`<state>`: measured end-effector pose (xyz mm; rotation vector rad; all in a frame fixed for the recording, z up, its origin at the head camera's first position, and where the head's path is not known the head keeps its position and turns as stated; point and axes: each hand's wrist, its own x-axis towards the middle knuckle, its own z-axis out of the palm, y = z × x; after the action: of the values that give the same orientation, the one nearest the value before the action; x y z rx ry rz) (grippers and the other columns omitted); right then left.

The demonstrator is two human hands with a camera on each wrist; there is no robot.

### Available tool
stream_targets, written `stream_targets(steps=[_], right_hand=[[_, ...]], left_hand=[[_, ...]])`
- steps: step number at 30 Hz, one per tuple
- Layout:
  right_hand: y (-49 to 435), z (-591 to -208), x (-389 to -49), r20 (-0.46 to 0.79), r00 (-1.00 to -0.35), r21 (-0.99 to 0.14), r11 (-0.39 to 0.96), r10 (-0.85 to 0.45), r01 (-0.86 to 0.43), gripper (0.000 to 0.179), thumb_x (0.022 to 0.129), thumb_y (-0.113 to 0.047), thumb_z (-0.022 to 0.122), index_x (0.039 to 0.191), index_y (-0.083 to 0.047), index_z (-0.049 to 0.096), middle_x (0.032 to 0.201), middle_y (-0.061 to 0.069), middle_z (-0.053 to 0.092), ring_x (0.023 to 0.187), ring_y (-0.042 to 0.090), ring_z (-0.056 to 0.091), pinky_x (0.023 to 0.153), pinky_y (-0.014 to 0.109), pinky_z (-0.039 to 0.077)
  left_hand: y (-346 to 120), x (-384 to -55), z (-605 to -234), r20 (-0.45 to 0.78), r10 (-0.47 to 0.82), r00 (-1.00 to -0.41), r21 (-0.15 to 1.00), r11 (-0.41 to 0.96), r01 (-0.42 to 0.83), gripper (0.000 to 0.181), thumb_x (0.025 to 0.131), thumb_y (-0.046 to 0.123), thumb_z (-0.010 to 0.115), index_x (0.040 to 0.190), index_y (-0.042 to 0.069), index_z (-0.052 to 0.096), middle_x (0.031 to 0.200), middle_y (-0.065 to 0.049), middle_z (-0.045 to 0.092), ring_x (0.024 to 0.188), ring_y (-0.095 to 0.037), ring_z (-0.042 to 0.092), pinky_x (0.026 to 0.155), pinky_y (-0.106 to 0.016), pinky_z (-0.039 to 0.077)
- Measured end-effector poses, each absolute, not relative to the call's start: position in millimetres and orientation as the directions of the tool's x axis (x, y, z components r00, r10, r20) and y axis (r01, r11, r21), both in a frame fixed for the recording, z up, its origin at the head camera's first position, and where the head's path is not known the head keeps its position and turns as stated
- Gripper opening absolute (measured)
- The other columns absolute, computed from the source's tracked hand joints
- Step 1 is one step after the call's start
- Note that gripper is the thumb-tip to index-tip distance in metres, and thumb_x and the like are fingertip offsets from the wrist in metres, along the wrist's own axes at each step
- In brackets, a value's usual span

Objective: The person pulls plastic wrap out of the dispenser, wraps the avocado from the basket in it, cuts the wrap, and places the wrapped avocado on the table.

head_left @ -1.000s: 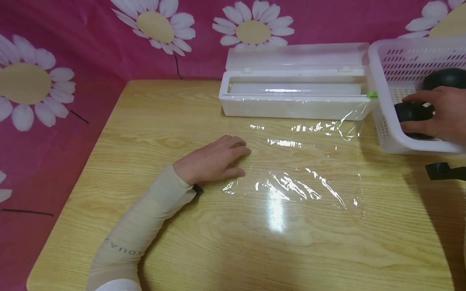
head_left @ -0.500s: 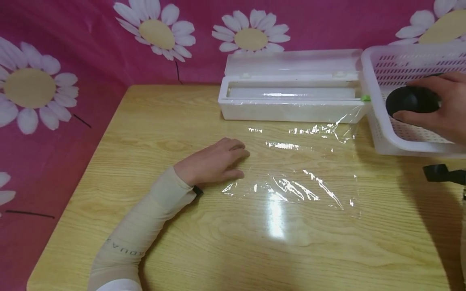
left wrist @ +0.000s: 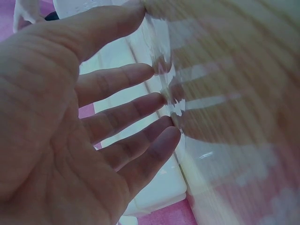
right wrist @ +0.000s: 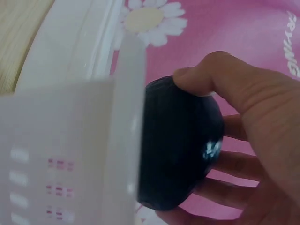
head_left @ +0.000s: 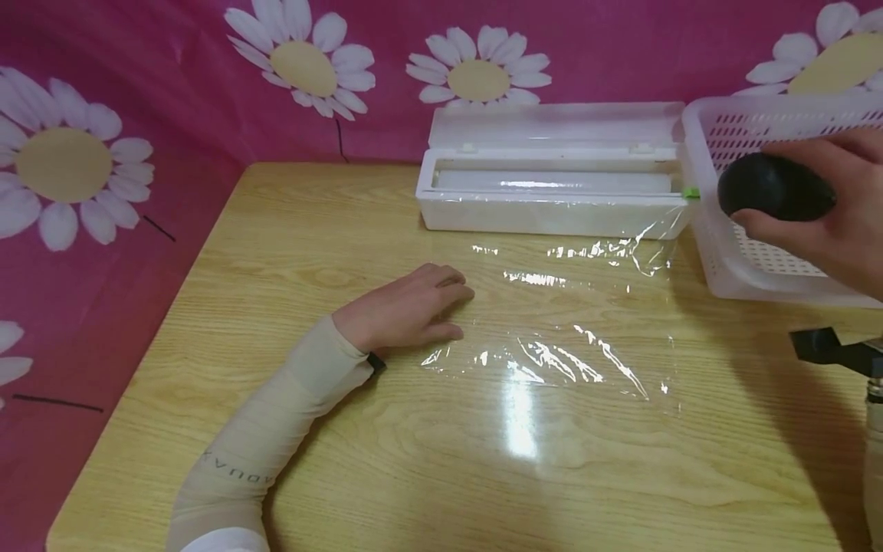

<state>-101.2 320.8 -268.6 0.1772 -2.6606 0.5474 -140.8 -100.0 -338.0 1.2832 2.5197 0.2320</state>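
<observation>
My right hand (head_left: 845,203) grips a black, avocado-shaped fruit (head_left: 773,186) at the basket (head_left: 720,280), thumb on one side and fingers round the other. In the right wrist view, the basket's white rim hides part of the fruit (right wrist: 180,145). A sheet of clear plastic wrap (head_left: 552,356) lies spread on the table, drawn out from a white wrap dispenser (head_left: 552,215) whose lid stands up. At the sheet's left edge rests my left hand (head_left: 407,307), palm down, fingers relaxed and slightly bent. The left wrist view shows its fingertips (left wrist: 159,101) at the film.
The dispenser holds a roll of wrap (head_left: 552,182), and a green slider (head_left: 691,193) sits at its right end. The basket stands right beside it. Behind the wooden table (head_left: 414,475) hangs a pink cloth (head_left: 386,46) with daisies.
My right hand has taken hold of the black fruit in the basket and lifted it up, slightly toward the left. My left hand stays in place on the wrap. The head view has shifted slightly.
</observation>
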Motion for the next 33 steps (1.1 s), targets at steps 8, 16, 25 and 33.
stream_targets(steps=[8,16,25,33], right_hand=[[296.7,-264.8,-89.1,0.476,-0.870,-0.323,0.895,-0.129,-0.309,0.084,0.086,-0.071,0.048,0.134,-0.003,0.055,0.136,0.029,0.045,0.129,0.041,0.037,0.113,0.014,0.024],[272.2,-264.2,-88.0,0.583,-0.771,-0.196,0.878,-0.254,-0.437,0.104,0.077,-0.088,0.034,0.120,0.002,0.064,0.115,0.030,0.057,0.101,0.045,0.051,0.088,0.013,0.041],[248.5,-265.6,-84.4,0.506,-0.782,-0.173,0.845,-0.365,-0.506,0.094,0.080,-0.083,0.035,0.125,-0.005,0.064,0.115,0.025,0.061,0.103,0.041,0.057,0.083,0.052,0.053],[230.6,-275.2,-85.6,0.497,-0.731,-0.136,0.790,-0.467,-0.597,0.084,0.087,-0.076,0.034,0.122,-0.006,0.065,0.113,0.021,0.062,0.099,0.038,0.061,0.072,0.058,0.054]], left_hand=[[-101.1,-141.5,-340.5,-0.189,0.810,-0.554,0.282,0.586,0.760,0.055,0.093,0.038,0.063,0.138,0.008,0.052,0.141,-0.011,0.051,0.132,-0.025,0.046,0.116,-0.037,0.036],[-100.0,-142.4,-338.7,-0.194,0.808,-0.556,0.287,0.589,0.756,0.055,0.093,0.037,0.063,0.138,0.008,0.052,0.140,-0.010,0.052,0.130,-0.025,0.047,0.115,-0.036,0.037],[-101.1,-142.7,-338.1,-0.192,0.808,-0.558,0.279,0.590,0.758,0.054,0.093,0.037,0.063,0.138,0.008,0.052,0.140,-0.011,0.052,0.130,-0.026,0.047,0.115,-0.037,0.037],[-101.9,-142.3,-339.3,-0.199,0.802,-0.563,0.281,0.597,0.751,0.055,0.094,0.038,0.062,0.139,0.009,0.051,0.142,-0.011,0.050,0.131,-0.026,0.047,0.115,-0.037,0.037]])
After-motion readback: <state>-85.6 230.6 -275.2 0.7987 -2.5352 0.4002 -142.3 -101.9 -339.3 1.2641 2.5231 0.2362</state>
